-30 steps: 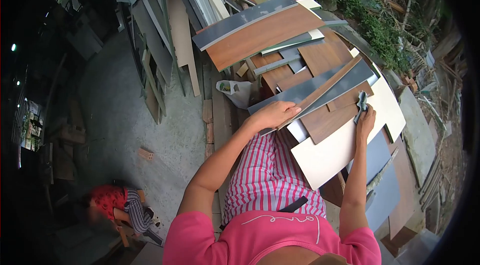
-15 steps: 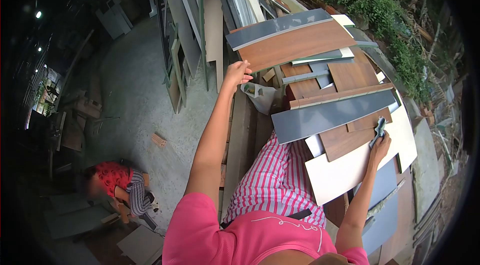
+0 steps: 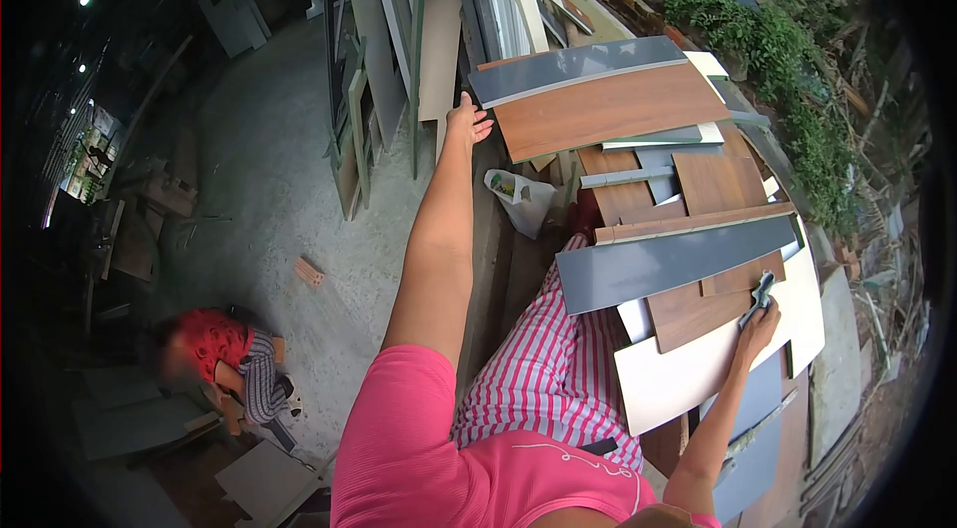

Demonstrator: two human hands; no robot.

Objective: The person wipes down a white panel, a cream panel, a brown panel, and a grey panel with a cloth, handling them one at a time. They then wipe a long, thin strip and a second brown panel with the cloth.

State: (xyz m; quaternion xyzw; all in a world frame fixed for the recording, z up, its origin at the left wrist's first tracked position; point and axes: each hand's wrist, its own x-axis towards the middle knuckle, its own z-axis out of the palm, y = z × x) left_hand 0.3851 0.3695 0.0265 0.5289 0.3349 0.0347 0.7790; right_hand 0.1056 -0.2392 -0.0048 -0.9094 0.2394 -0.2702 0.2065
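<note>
My left hand (image 3: 470,119) is stretched forward at the left end of a grey panel (image 3: 578,67) and a brown wood panel (image 3: 608,114), its fingers apart; whether it touches them is unclear. At the right, my right hand (image 3: 760,327) is closed around a small grey-green tool (image 3: 761,297), over the lower brown board (image 3: 688,314) and a large cream panel (image 3: 688,378). Between the hands lie a long dark grey panel (image 3: 678,264) and a narrow brown strip (image 3: 693,224).
Boards lean upright (image 3: 384,39) beyond my left arm. A white bag (image 3: 523,204) sits beside the pile. A person in a red top (image 3: 214,341) crouches at lower left near a brick (image 3: 309,272). Plants (image 3: 743,39) grow at upper right.
The view has shifted slightly. My left hand has moved up along the panels' left end, its fingers now spread. My right hand still holds the tool in about the same place.
</note>
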